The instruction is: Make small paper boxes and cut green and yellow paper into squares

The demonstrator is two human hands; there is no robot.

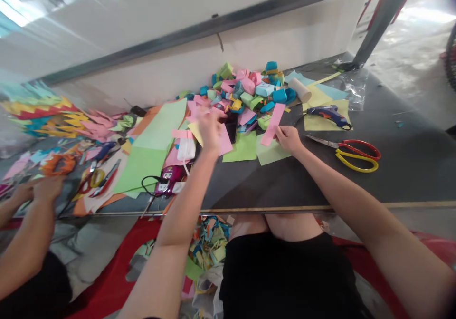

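Observation:
My right hand (289, 139) pinches the lower end of a pink paper strip (274, 123) between thumb and fingers, tilted above a pale green paper sheet (270, 153). Smeared by motion, my left hand (209, 130) is over pink and yellow papers; whether its fingers hold anything cannot be made out. A dark phone-like object (231, 128) shows partly beside it. Behind both hands rises a heap of small folded paper pieces (247, 86) in pink, blue, green and yellow. Scissors (356, 153) with red and yellow handles lie to the right of my right hand.
A blue glue gun (329, 114) rests on yellow paper, near a cardboard tube (299, 90). Large green sheets (149, 152), a white charger (186, 148) and a purple power strip (171, 181) lie left. Another person's hands (46, 188) work at far left, by an orange paper piece (59, 164).

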